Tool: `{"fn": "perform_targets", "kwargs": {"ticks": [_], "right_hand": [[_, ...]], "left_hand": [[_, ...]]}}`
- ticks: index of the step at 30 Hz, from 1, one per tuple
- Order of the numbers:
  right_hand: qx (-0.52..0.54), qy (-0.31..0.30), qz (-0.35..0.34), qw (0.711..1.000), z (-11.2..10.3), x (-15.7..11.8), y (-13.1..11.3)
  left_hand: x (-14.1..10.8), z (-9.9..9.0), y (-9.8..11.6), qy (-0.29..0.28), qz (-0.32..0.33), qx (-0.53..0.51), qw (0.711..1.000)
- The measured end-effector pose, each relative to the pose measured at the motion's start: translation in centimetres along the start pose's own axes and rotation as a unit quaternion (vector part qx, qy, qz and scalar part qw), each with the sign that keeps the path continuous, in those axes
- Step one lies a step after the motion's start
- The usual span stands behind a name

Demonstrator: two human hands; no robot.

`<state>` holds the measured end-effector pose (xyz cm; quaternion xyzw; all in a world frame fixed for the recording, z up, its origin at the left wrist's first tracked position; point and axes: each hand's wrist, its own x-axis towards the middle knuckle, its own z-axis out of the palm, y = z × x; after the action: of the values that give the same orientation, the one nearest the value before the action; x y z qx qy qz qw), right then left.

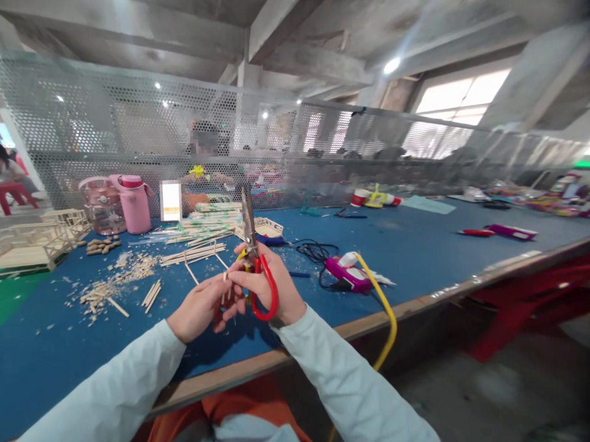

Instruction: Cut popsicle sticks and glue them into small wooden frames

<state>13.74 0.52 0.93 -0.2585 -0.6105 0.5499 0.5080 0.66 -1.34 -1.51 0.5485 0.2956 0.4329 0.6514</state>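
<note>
My right hand (284,288) is closed around red-handled scissors (265,294), whose blades point up and away from me. The right thumb and fingertips also meet my left hand (201,308), which is closed in a pinch on a thin wooden stick (225,277). Fingers partly cover this piece, so its full length is hidden. Just beyond the left hand, slim pale sticks (191,270) stand out at an angle; whether they join the held piece I cannot tell. Behind the scissors sits a small wooden stick frame (270,227).
Left on the blue table (413,248) are loose sticks (151,296), wood scraps (100,294), peanuts (103,245), a pink bottle (136,205) and stick-built models (32,242). A purple glue gun (344,275) with a yellow cord (387,308) lies right. A perforated metal screen (154,136) stands behind.
</note>
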Motion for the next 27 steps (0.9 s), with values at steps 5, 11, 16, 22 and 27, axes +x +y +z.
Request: {"fn": "perform_targets", "kwargs": {"ticks": [5,11,16,22,27], "right_hand": [[-0.032,0.029,-0.016,0.999,-0.2,0.1,-0.3],[-0.056,0.017,-0.028,0.998,0.1,-0.3,-0.5],[-0.055,0.036,-0.048,0.997,0.3,0.1,-0.6],[-0.022,0.091,-0.069,0.993,-1.2,1.6,-0.6],[-0.010,0.110,-0.069,0.992,-1.2,1.6,-0.6]], "left_hand": [[-0.2,-0.4,0.6,-0.039,-0.050,-0.006,0.998],[-0.3,-0.5,0.9,-0.049,-0.097,-0.018,0.994],[-0.2,-0.4,1.1,-0.051,-0.090,-0.105,0.989],[0.2,-0.6,0.6,-0.002,0.043,-0.092,0.995],[0.4,-0.9,0.1,0.046,0.077,0.004,0.996]]}}
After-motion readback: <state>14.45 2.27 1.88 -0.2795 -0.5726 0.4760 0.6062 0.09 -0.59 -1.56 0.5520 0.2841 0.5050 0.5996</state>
